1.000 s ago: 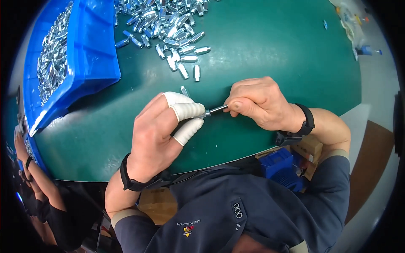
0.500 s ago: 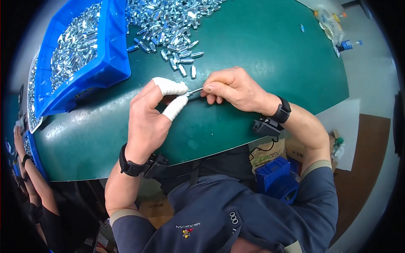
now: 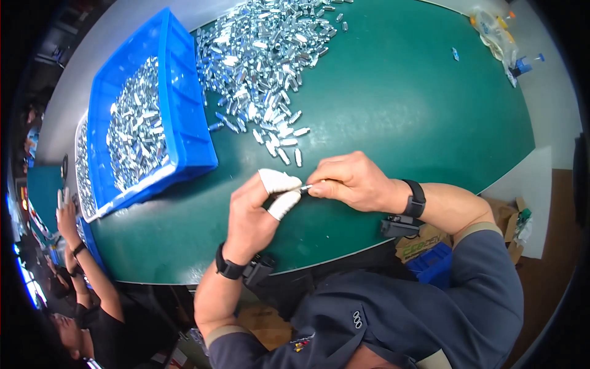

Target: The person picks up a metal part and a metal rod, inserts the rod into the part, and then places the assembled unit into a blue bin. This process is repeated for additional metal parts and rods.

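Note:
My left hand (image 3: 253, 212) has white wrapping on its thumb and a finger, and these are pinched together over a small metal fitting mostly hidden between them. Facing it, my right hand (image 3: 353, 183) pinches a thin metal rod (image 3: 308, 187) between thumb and forefinger. Only a short length of the rod shows between the two sets of fingertips, its end meeting the left fingers; how far it reaches into the fitting I cannot tell. Just beyond the hands lies a loose silver fitting (image 3: 298, 157), at the near edge of a big pile of metal fittings (image 3: 261, 67).
A blue bin (image 3: 192, 132) of similar fittings stands at the left, with a white tray (image 3: 82, 178) beside it. The green table (image 3: 430, 123) curves away to the right. At far left, another person's hand (image 3: 66, 218) reaches in. Plastic bags (image 3: 491, 37) hang at the far right.
The view has shifted, so everything sits lower and further right. My hands' fingertips are closer together, and less of the rod shows between them. Both hands keep their pinch.

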Demonstrator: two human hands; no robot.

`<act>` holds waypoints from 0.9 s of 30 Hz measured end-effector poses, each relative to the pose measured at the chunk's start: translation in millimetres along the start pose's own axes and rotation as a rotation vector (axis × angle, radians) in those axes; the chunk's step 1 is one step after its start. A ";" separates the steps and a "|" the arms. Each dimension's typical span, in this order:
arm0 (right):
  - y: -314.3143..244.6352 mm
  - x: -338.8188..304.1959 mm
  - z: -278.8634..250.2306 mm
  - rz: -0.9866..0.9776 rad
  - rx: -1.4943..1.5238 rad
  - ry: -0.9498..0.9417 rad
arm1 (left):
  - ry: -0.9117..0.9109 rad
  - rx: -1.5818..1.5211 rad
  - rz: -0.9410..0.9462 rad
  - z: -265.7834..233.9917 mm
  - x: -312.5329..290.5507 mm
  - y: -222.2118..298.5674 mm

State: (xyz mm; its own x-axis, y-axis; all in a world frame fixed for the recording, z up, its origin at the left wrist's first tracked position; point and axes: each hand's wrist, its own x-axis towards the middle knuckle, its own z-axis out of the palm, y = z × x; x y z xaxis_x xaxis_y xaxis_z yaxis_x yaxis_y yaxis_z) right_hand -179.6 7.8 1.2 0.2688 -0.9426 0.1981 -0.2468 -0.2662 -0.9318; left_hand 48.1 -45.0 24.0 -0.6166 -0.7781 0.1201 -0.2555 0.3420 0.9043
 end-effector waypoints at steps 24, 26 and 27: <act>7.8 6.8 -15.1 0.217 0.292 0.406 | 0.699 0.991 0.449 -94.1 8.6 57.7; 11.0 4.8 -18.6 0.228 0.304 0.487 | 0.220 0.804 0.484 -50.8 10.6 37.7; 11.3 4.5 -18.4 0.218 0.312 0.468 | 0.113 0.768 0.421 -27.5 9.6 33.2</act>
State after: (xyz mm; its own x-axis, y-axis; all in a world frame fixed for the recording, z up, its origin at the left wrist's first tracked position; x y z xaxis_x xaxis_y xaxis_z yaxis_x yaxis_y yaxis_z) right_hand -198.3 -3.2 -2.8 -0.2127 -0.9763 0.0398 0.0536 -0.0523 -0.9972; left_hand 54.2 -55.6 66.4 -0.7054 -0.5413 0.4576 -0.4787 0.8399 0.2557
